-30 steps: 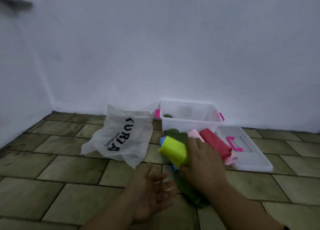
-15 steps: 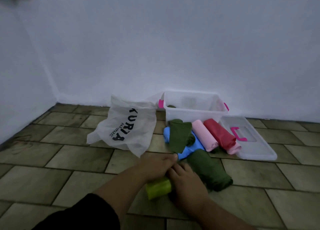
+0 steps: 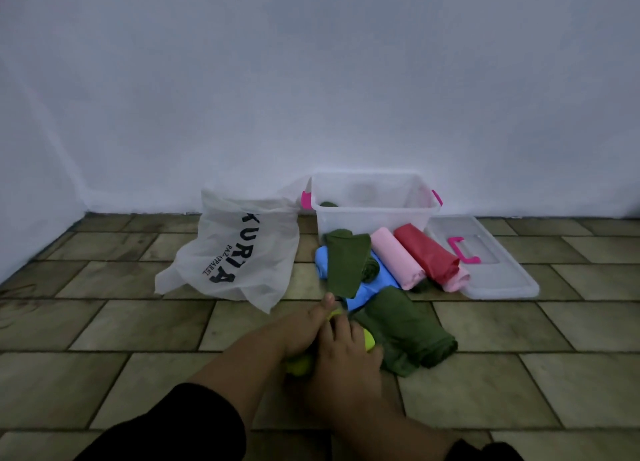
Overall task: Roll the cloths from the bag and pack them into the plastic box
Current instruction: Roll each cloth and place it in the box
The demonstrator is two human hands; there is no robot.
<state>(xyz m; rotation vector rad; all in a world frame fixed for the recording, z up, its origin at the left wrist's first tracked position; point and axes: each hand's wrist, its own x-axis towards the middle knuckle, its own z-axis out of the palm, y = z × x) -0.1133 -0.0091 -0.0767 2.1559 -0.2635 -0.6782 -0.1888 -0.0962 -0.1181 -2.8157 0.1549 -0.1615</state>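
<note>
At the far left a white plastic bag (image 3: 235, 256) with dark lettering lies crumpled on the tiled floor (image 3: 104, 329). Near the middle, the left hand (image 3: 299, 330) and the right hand (image 3: 346, 356) are together, side by side and touching, both clamped down on a yellow-green cloth (image 3: 298, 367) on the floor. The cloth peeks out at either side of the hands.

Just right of the hands lies a loose dark green cloth (image 3: 410, 337). Beyond them a blue cloth (image 3: 369, 287) has a second dark green cloth (image 3: 346, 263) draped over it. To their right lie a pink roll (image 3: 396, 256) and a red roll (image 3: 426, 252), touching each other. The clear plastic box (image 3: 374, 218) stands behind them against the far wall, with something dark green in its left corner. Its lid (image 3: 502, 277), with a pink handle, lies flat at the right.
</note>
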